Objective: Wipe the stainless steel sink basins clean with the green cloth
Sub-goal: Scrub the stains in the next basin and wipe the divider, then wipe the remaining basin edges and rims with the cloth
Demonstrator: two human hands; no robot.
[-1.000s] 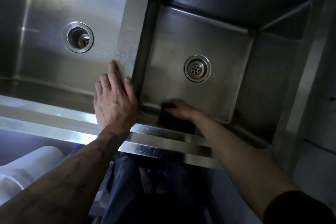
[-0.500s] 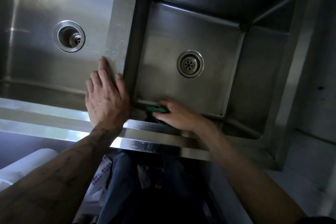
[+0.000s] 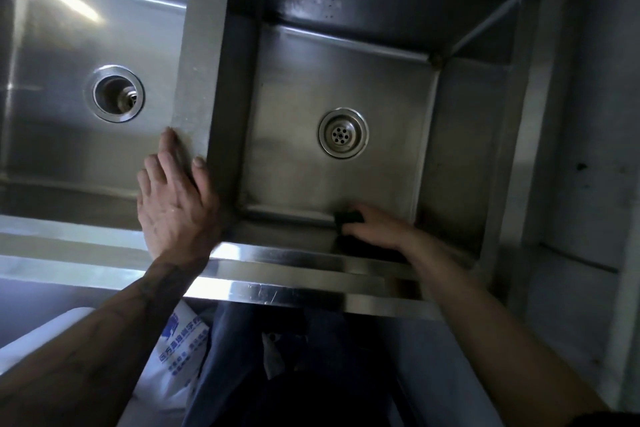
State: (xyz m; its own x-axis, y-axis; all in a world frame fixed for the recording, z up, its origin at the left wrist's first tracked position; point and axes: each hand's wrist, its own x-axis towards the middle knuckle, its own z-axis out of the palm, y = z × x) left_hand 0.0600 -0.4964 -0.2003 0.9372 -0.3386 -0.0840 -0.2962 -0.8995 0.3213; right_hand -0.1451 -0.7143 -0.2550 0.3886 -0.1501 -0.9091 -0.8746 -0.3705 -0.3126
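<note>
Two stainless steel basins lie side by side below me. In the right basin (image 3: 346,80) my right hand (image 3: 381,229) holds the green cloth (image 3: 348,217), which looks almost black in the shade, against the near wall by the floor edge. Most of the cloth is hidden under my fingers. My left hand (image 3: 173,204) lies flat with straight fingers on the divider (image 3: 194,80) between the basins, at its near end. The left basin (image 3: 52,114) holds nothing.
A strainer drain (image 3: 343,133) sits in the right basin's floor and an open drain (image 3: 117,93) in the left one. The sink's shiny front rim (image 3: 277,274) runs across below my hands. A white printed bag (image 3: 180,347) hangs by my legs.
My right hand has slid the cloth to the right along the near edge of the right basin. My left hand has stayed on the divider.
</note>
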